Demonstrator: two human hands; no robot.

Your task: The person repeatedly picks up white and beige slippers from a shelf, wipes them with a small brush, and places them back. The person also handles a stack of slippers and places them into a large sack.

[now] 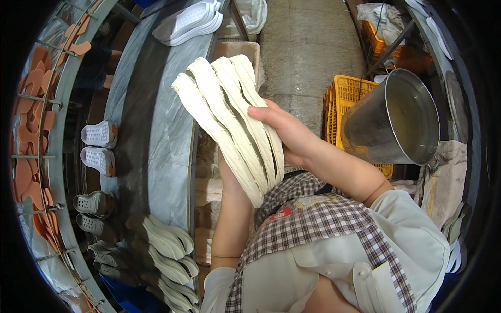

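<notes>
A bundle of several cream-coloured shoe soles [232, 125], standing on edge side by side, is held up in front of my chest between both hands. My left hand [230, 176] supports the bundle from below at its lower left; its fingers are mostly hidden behind the soles. On the other side my right hand [287, 130] grips the bundle, with the thumb laid across the outer soles and the other fingers tucked behind.
To the left runs a grey worktable [169, 156] with a dark belt, carrying white soles [190, 23], pale soles [167, 237] and clogs [99, 135]. Orange pieces [34, 125] fill a rack further left. At right, a metal bucket [365, 122] of liquid stands by a yellow crate [349, 86].
</notes>
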